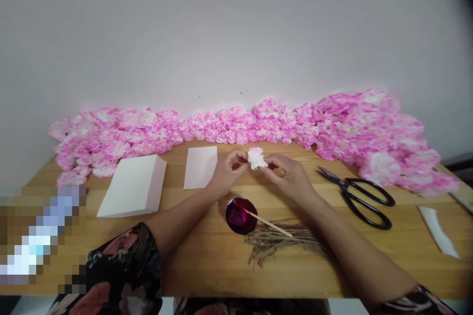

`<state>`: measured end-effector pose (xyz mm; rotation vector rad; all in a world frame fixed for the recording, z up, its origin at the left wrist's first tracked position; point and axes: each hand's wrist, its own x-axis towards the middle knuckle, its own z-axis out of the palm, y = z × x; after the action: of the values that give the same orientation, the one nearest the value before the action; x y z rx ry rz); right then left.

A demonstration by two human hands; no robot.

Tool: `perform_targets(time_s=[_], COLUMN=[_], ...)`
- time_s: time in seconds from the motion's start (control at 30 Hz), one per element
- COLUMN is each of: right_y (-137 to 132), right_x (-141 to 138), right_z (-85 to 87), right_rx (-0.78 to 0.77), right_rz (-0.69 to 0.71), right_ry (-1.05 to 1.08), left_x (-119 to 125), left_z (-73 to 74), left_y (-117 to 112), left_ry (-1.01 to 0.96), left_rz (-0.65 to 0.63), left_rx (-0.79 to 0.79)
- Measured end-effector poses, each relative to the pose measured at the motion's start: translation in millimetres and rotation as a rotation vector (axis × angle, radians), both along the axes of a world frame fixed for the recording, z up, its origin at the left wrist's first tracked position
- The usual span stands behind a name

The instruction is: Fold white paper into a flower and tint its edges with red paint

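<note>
A small white paper flower (256, 158) with pink-tipped edges is held up over the middle of the table. My left hand (229, 171) pinches its left side, fingers closed. On the opposite side, my right hand (289, 177) grips it between thumb and fingers. Below the hands stands a round dish of dark magenta liquid (238, 221), with a thin wooden stick (271, 224) resting in it and leaning out to the right. A bundle of thin brown twigs (273, 244) lies beside the dish, partly hidden by my right forearm.
Pink and white paper flowers (121, 133) line the back against the wall. A thick white paper stack (129, 184) and a single sheet (199, 167) lie at left. Black-handled scissors (354, 194) and a white paper strip (438, 231) are at right. A pixelated patch covers the lower left.
</note>
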<state>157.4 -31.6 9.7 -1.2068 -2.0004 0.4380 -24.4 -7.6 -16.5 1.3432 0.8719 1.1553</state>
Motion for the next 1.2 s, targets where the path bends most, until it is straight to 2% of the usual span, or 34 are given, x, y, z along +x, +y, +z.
perform_targets(time_s=[0.47, 0.57, 0.73, 0.83, 0.97, 1.1, 1.2], right_y=[0, -1, -9, -23, -52, -82, -98], right_x=[-2, 4, 21, 31, 42, 46, 40], right_z=[0.7, 9.0, 36.4, 47.1, 37.5, 17.6, 9.4], right_rx=[-0.041, -0.008, 0.153, 0.228, 0.112, -0.02, -0.006], right_rz=[0.011, 0.039, -0.065, 0.01, 0.128, 0.146, 0.196], right_ry=[-0.039, -0.085, -0.23, -0.417, -0.541, -0.458, -0.369], left_x=[-2, -2, -3, -2, -2, -1, -1], left_z=[-1.6, -2.7, -4.7, -5.5, -5.9, -6.1, -6.5], left_y=[0, 1, 3, 3, 5, 6, 6], left_ry=[-0.006, -0.025, -0.046, -0.048, -0.074, -0.093, -0.097], left_rz=[-0.005, 0.012, 0.023, 0.026, 0.032, 0.029, 0.036], left_rx=[-0.024, -0.042, -0.084, -0.086, -0.083, -0.085, -0.1])
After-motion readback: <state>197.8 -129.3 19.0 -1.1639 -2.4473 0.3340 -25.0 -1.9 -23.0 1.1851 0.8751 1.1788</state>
